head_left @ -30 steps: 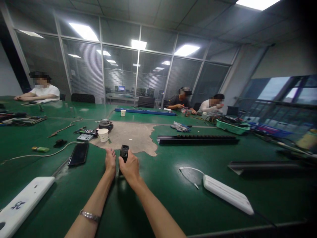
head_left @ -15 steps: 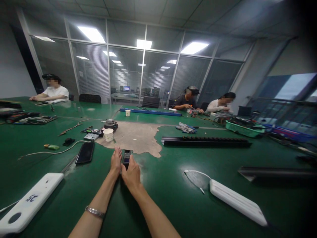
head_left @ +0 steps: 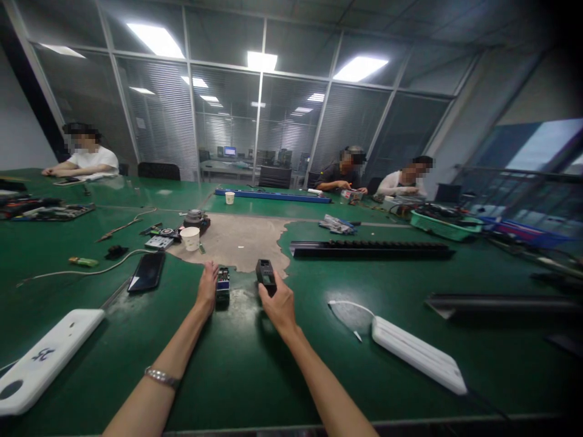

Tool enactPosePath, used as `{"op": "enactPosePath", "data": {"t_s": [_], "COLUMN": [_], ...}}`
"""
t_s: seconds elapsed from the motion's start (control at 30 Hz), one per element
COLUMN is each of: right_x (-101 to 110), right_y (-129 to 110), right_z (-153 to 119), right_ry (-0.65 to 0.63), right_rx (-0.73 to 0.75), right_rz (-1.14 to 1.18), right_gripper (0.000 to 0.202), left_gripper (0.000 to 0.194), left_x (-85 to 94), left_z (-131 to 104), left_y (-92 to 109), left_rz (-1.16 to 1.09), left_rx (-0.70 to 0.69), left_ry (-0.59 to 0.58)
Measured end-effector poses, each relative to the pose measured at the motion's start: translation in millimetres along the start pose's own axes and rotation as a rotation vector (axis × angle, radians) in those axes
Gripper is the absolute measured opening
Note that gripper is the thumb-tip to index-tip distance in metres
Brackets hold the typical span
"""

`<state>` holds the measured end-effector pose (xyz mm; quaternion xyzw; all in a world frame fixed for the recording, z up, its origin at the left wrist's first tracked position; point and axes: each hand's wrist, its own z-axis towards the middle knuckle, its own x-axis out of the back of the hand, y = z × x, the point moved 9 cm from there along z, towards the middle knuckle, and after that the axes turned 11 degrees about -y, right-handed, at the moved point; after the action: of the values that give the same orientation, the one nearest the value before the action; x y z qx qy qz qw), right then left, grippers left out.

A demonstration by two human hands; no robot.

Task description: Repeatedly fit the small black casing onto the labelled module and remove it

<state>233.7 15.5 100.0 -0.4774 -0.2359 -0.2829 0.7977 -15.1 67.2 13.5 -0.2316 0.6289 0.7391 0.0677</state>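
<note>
Pinching black plastic housing (head_left: 266, 274) in right hand (head_left: 277, 302), thumb on its left side, fingers wrapping the right; it's tilted, over the table (head_left: 291, 388), midway between near edge and far edge. Small circuit-board module (head_left: 223, 285) sits on the tabletop left of the housing, clear gap between. Left hand (head_left: 208, 286) has fingers straight and together, along the module's left side; can't tell whether it grips or only rests beside it. Metal bracelet (head_left: 161, 377) on that wrist.

Just farther toward the far edge: ragged brown patch (head_left: 237, 237), paper cup (head_left: 190, 238) on its left part. Smartphone (head_left: 148, 271) lies left of my hands. White power strip (head_left: 50, 361) toward the near left corner; white plastic bar (head_left: 416, 354) with short cable toward the near right. Long black rail (head_left: 371, 250) beyond that, green basket (head_left: 446, 224) toward the right edge. Blue bar (head_left: 273, 195) near the far edge; three people seated beyond.
</note>
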Motion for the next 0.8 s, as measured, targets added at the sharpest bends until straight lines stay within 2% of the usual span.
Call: {"op": "enactPosePath", "data": {"t_s": [0.13, 0.3, 0.5, 0.6, 0.8], "right_x": [-7.1, -20.5, -16.5, -16.5, -22.0], "right_y": [20.9, 22.2, 18.6, 18.9, 20.6], "right_z": [-5.9, -9.1, -9.8, -8.3, -5.7], "right_ry": [-0.038, -0.067, 0.003, -0.017, -0.043], "right_rx": [-0.041, -0.055, 0.029, 0.036, 0.08], "right_rz": [-0.026, -0.071, -0.08, -0.086, -0.049], "right_gripper": [0.046, 0.055, 0.07, 0.066, 0.053], "left_gripper": [0.068, 0.068, 0.068, 0.066, 0.067], "left_x": [3.8, 5.5, 5.0, 5.6, 0.6], "left_z": [-0.3, -2.3, -4.6, -5.0, 0.3], "left_y": [-0.3, 1.1, 5.1, 6.1, 4.3], "left_rz": [-0.033, -0.069, -0.077, -0.074, -0.051], "left_rx": [0.008, 0.001, -0.015, 0.008, 0.026], "left_ry": [0.023, 0.038, 0.065, 0.094, 0.067]}}
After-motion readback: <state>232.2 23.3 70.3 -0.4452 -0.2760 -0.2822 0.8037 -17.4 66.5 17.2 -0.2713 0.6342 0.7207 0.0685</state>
